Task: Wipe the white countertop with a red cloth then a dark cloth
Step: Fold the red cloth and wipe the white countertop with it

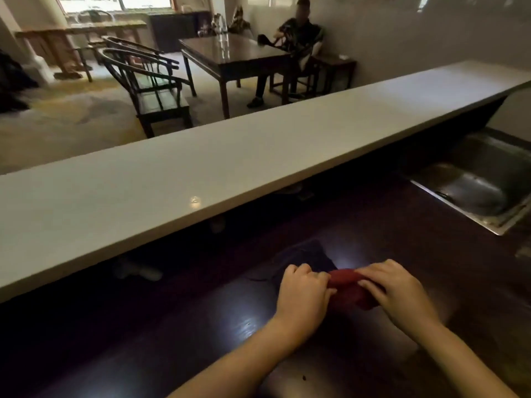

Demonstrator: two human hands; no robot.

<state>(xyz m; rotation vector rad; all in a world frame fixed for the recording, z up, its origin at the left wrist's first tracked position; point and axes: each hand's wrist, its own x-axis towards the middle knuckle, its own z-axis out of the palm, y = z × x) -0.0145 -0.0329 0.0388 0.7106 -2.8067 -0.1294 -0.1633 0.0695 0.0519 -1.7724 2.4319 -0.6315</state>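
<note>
A long white countertop (258, 145) runs from lower left to upper right, raised above a dark glossy work surface (201, 326). On that dark surface lies a bunched red cloth (346, 285). My left hand (304, 294) grips its left end and my right hand (399, 291) grips its right end. A dark cloth (304, 257) lies crumpled just behind my left hand, touching the red one. Nothing rests on the white countertop.
A steel sink (482, 182) is set into the lower surface at the right. Beyond the counter stand dark wooden chairs (152, 81) and a dark table (232, 56), where a person (296, 38) sits.
</note>
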